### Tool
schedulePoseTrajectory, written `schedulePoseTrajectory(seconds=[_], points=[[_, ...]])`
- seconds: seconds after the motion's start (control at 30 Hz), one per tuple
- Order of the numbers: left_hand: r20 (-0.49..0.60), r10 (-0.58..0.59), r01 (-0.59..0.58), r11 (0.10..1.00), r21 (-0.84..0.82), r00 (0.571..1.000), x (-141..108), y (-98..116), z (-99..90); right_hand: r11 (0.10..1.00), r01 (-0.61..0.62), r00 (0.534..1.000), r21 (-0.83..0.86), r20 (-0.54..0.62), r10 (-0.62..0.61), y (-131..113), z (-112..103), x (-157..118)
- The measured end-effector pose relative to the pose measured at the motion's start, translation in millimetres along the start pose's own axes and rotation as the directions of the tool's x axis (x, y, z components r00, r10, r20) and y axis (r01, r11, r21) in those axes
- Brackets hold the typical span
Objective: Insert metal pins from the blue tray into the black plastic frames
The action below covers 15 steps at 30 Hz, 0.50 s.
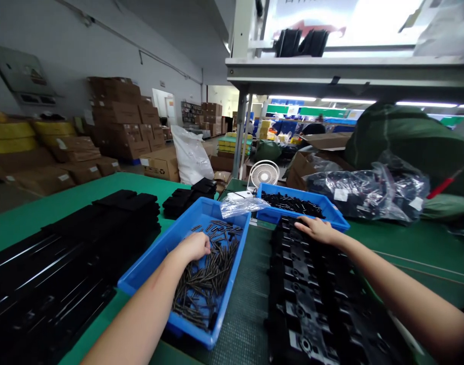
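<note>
Left hand [192, 248] curled narrow, dipped into a shallow blue plastic tray [233, 274] filled with thin dark metal pins [205, 289]; cannot tell if it holds any. Right hand [317, 229] lies open, fingers flat on a stack of black moulded plastic parts [311, 289]. A second blue plastic tray [340, 220] just behind holds more dark pins [291, 204], a clear plastic bag [241, 205] lying over the first tray's corner.
</note>
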<state>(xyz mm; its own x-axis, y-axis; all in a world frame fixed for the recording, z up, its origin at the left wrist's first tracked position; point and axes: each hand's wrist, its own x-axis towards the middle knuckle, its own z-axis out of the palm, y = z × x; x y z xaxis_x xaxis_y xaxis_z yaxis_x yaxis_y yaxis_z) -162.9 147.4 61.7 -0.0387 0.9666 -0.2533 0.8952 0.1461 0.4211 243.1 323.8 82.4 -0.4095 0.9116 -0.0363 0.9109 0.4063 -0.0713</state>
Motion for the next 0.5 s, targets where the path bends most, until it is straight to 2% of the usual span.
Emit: schedulePoseTrajectory(seconds=[0.13,0.27,0.37,0.5], points=[[0.104,0.049,-0.052,0.998,0.029,0.993,-10.5,13.1,0.3,1.0,-0.008,1.0,0.01,0.007,0.008,-5.3,7.0,-15.5],[0.181,0.099,-0.107,0.994,0.035,0.979,-19.5,30.5,15.0,1.0,-0.025,1.0,0.006,-0.015,0.025,-11.7,9.9,-26.6],[0.13,0.096,-0.099,0.995,0.021,0.987,-25.8,41.5,26.6,1.0,-0.021,0.999,0.017,-0.036,0.022,-14.6,10.0,-30.3],[-0.027,0.105,-0.107,0.991,-0.083,0.994,-45.8,41.9,27.3,0.998,-0.007,0.997,0.059,-0.077,0.012,-14.2,6.3,-33.9]])
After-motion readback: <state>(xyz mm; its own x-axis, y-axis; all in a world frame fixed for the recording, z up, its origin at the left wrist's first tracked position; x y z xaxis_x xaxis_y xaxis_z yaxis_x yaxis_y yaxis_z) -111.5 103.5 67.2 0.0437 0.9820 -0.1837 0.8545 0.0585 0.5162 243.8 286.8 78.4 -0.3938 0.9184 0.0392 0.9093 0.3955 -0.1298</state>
